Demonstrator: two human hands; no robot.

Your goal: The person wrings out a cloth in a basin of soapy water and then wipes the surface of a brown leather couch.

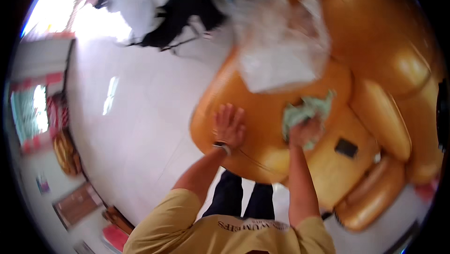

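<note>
Before me is a shiny tan-orange leather sofa [260, 120]. My left hand [229, 124] rests flat on the front part of its seat, fingers spread, with a band around the wrist. My right hand [306, 131] grips a crumpled pale green cloth [302, 110] against the seat; the hand is blurred. Beyond the cloth, a translucent white plastic bag [281, 67] stands on the seat, and its contents are too blurred to tell. To the right of my right hand, a small dark flat rectangular object [346, 148] lies on the neighbouring seat section.
A person in a pale top [137, 1] is at the upper left, near a black item [190, 11] on thin legs, perhaps a chair. Glossy pale floor [133, 113] spreads left of the sofa. The sofa's padded backrest [379, 36] and armrest [369, 197] bound the right side.
</note>
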